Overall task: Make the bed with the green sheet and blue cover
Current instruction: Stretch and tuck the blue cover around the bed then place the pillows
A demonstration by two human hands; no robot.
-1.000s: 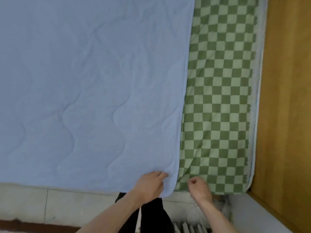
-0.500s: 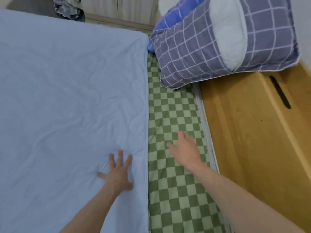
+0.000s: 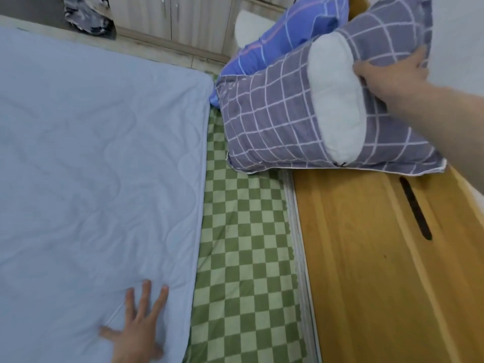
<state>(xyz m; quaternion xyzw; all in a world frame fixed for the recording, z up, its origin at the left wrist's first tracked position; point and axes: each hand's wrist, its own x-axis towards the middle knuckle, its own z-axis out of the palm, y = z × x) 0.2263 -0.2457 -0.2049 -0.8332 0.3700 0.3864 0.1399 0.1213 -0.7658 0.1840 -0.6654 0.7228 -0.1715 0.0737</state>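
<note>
The light blue quilted cover lies flat over most of the bed. To its right a strip of green checkered sheet shows, running along the bed's edge. My left hand presses flat on the cover near its right edge, fingers spread. My right hand reaches up to the grey-purple checked pillow and grips it beside its white opening. The pillow's lower left corner sits over the sheet's far end.
A wooden headboard ledge with a dark slot borders the sheet on the right. A folded blue striped blanket lies behind the pillow. Cabinet doors and a patterned cloth stand beyond the bed.
My view rose from the bed's near corner to the pillow end. My left hand went from gripping the cover's corner to pressing flat on it. My right hand left the sheet and took hold of the pillow.
</note>
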